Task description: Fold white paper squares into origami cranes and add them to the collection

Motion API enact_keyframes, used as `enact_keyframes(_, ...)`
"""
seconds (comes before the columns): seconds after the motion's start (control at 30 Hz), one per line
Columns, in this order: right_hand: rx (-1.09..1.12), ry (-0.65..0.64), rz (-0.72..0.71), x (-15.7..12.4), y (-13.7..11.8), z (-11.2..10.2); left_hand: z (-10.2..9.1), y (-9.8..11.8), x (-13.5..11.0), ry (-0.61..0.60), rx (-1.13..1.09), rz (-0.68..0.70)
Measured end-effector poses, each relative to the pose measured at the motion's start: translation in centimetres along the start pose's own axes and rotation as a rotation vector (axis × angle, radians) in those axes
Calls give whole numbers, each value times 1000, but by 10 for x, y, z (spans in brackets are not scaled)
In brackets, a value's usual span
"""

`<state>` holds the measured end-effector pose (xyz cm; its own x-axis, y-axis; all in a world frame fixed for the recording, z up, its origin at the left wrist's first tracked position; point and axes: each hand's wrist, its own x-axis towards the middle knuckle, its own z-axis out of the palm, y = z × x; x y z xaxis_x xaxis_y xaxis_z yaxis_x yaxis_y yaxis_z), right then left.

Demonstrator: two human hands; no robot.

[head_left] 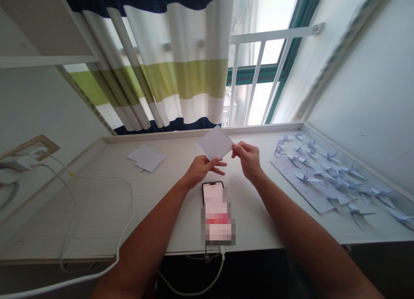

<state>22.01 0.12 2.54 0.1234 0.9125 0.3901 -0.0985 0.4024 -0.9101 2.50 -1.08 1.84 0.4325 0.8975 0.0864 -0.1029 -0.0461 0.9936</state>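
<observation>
A square sheet of white paper [214,143] is held up above the desk, turned so that one corner points away from me. My left hand [204,169] pinches its near corner between thumb and fingers, the other fingers stretched out beneath. At the right corner, the fingertips of my right hand [247,157] are closed on the paper. Below the hands a phone [213,192] lies on the desk, its screen lit and mostly blurred out. A white cable plugs into its near end.
Several folded paper cranes [336,172] crowd the desk's right side, some on a printed sheet [310,193]. Loose paper squares [147,157] lie at the back left. A white cable [132,195] runs from the wall socket [35,150] across the desk [42,208]. A curtain [181,79] hangs behind.
</observation>
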Motion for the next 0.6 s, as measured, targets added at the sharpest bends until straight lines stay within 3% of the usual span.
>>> enact_keyframes(0.23, -52, 99, 4, 3, 5, -1, -1, -5, 4, 5, 7, 15)
enact_keyframes(0.47, 41, -287, 167, -2, 3, 4, 0, -4, 4, 24, -52, 52)
enact_keyframes(0.6, 43, -342, 179, -6, 3, 6, 2, -4, 4, 29, -61, 59)
